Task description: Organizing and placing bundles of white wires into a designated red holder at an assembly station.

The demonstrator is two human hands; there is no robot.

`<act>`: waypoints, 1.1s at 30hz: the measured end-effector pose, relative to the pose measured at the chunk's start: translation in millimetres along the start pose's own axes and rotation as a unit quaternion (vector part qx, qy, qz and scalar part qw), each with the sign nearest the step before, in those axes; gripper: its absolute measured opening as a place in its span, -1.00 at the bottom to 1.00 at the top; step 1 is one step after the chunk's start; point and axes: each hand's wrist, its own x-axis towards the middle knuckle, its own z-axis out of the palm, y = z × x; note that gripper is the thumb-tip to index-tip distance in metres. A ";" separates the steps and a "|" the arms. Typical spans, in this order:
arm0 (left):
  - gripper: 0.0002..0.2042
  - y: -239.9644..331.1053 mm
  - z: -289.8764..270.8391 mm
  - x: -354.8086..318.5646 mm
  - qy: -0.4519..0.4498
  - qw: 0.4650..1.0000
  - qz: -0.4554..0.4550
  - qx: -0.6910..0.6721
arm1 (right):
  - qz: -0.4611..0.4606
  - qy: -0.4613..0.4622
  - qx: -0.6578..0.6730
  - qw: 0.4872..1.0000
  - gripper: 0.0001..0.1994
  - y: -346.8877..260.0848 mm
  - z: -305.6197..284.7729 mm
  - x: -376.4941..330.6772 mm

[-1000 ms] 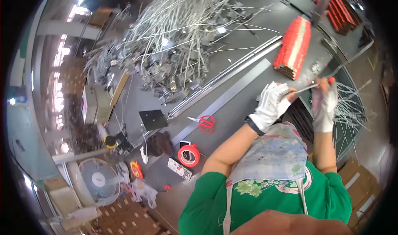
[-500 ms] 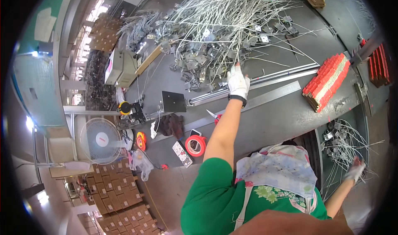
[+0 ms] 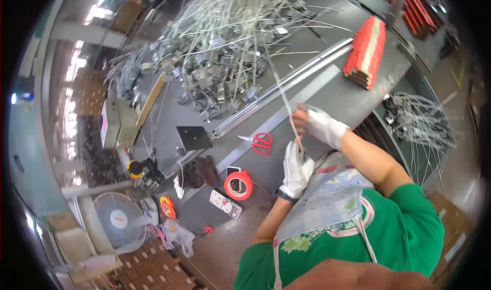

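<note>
My left hand (image 3: 296, 173), in a white glove with bare fingertips, is closed near the apron around the lower end of a white wire (image 3: 280, 88). A small dark piece shows at its fingers, too blurred to make out. My right hand (image 3: 323, 127), gloved the same way, has its fingers bent against that wire just above the left hand. From there the wire runs up toward a large heap of white wires with metal parts (image 3: 220, 67) on the grey table (image 3: 327, 103). Red-handled scissors (image 3: 254, 138) lie to the left of my hands.
Stacked red pieces (image 3: 364, 54) stand at the right, beside a metal rail (image 3: 302, 76). A bin (image 3: 428, 93) holds more wired parts. Left are a red tape roll (image 3: 247, 190), a patterned phone case (image 3: 225, 204), a dark cloth (image 3: 199, 172) and a fan (image 3: 118, 221).
My left hand has come back from the heap, and my right hand has left the bin. Both now meet at a wire before the apron. The view has turned and shifted.
</note>
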 end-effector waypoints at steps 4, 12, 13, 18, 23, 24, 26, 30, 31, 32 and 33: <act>-0.51 -27.8 -25.2 -34.6 -0.063 0.978 0.122 0.156 | -0.129 -0.027 0.094 0.987 -0.49 -42.7 22.6 -2.1; -0.48 -5.6 34.7 40.8 -0.139 0.960 0.162 0.180 | -0.457 0.215 0.176 0.845 -0.66 -86.3 -29.5 -47.3; -0.41 -7.7 59.8 52.5 -0.110 0.954 0.235 0.152 | -0.462 0.227 0.180 0.838 -0.66 -86.9 -41.9 -49.1; -0.66 33.7 160.1 98.4 -0.275 0.956 0.074 -0.071 | -0.435 0.271 0.201 0.835 -0.66 -95.3 -138.7 -57.4; -0.76 35.7 228.3 111.2 -0.238 0.959 0.155 -0.001 | -0.305 0.295 0.145 0.894 -0.71 -129.5 -222.2 -60.9; -0.75 37.0 239.0 112.2 -0.214 0.961 0.176 0.002 | -0.271 0.310 0.126 0.903 -0.72 -137.2 -235.2 -60.5; -0.75 38.9 251.9 116.6 -0.223 0.958 0.181 0.012 | -0.257 0.322 0.102 0.906 -0.73 -147.3 -253.0 -57.8; -0.76 43.0 275.8 123.1 -0.179 0.957 0.227 0.039 | -0.238 0.290 0.154 0.914 -0.73 -161.8 -285.1 -52.4; -0.76 43.7 279.9 123.6 -0.181 0.956 0.225 0.040 | -0.234 0.274 0.188 0.914 -0.72 -164.1 -290.6 -52.7; -0.77 48.4 281.5 126.2 -0.173 0.960 0.217 0.039 | -0.230 0.257 0.222 0.912 -0.70 -166.5 -293.2 -52.8; -0.78 51.5 283.3 128.0 -0.164 0.963 0.210 0.038 | -0.228 0.257 0.224 0.912 -0.70 -167.8 -295.5 -53.8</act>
